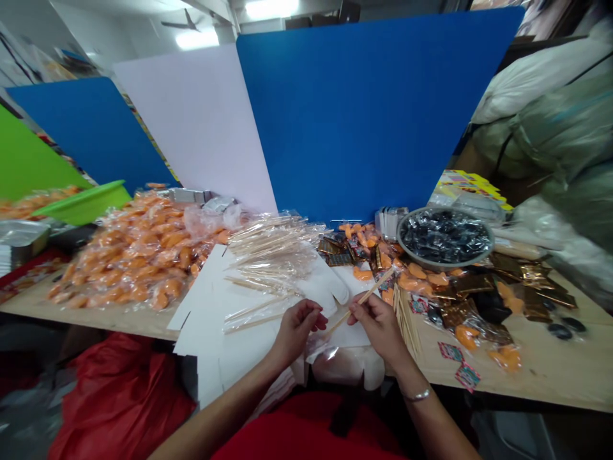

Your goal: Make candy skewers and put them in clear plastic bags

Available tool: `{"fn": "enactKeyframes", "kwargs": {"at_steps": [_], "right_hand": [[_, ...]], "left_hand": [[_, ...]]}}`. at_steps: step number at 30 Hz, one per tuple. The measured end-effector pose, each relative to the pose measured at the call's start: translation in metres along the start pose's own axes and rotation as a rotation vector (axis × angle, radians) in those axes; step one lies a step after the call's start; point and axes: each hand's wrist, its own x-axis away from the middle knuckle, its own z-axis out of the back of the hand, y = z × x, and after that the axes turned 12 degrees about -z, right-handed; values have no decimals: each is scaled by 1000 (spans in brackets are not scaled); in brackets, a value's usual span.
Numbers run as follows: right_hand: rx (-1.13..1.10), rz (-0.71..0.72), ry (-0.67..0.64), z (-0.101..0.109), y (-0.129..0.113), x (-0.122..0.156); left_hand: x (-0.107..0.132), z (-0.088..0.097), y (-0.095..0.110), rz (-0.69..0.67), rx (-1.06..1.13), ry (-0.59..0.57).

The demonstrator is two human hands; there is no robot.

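My right hand [378,326] is shut on a thin wooden stick [366,297], which slants up and away over a white sheet. My left hand [297,332] sits just to its left, fingers curled toward the stick's lower end. Any thin film in those fingers is too faint to make out. Beneath both hands lie white card sheets [205,319]. A heap of wooden sticks in transparent plastic sleeves [268,255] lies beyond them. A bundle of loose sticks [407,319] stands close to my right hand's fingers.
Orange items in transparent bags [134,262] pile up on the wooden table [550,374]. A grey bowl of black sachets [445,236] and gold sachets [474,284] lie to the right. A person in a pale green garment [550,128] stands at the right. Blue panels [359,115] rise behind.
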Motion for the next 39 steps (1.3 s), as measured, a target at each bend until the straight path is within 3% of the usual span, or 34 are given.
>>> {"fn": "enactKeyframes", "kwargs": {"at_steps": [11,15,18,21,25,29,33,39], "right_hand": [[318,-82,-142,-13,3,-3],[254,-108,-133,-11,4,-6],[228,-129,-116,-11,7,-7],[229,-130,-89,-9,9,-9],[278,-23,-21,7,2,-6],[76,-45,42,22,-15,2],[-58,11,228,16,-21,1],[-61,66,271,4,-8,-5]], "left_hand": [[3,-6,-4,-145,-106,-105],[6,-5,-13,-18,37,-124],[7,-3,-22,77,54,-70],[7,0,-24,44,-42,-34],[8,3,-20,-11,-197,-33],[10,4,-17,-58,-268,-34],[12,4,-15,-114,-315,-67],[13,6,-15,-108,-303,-56]]}}
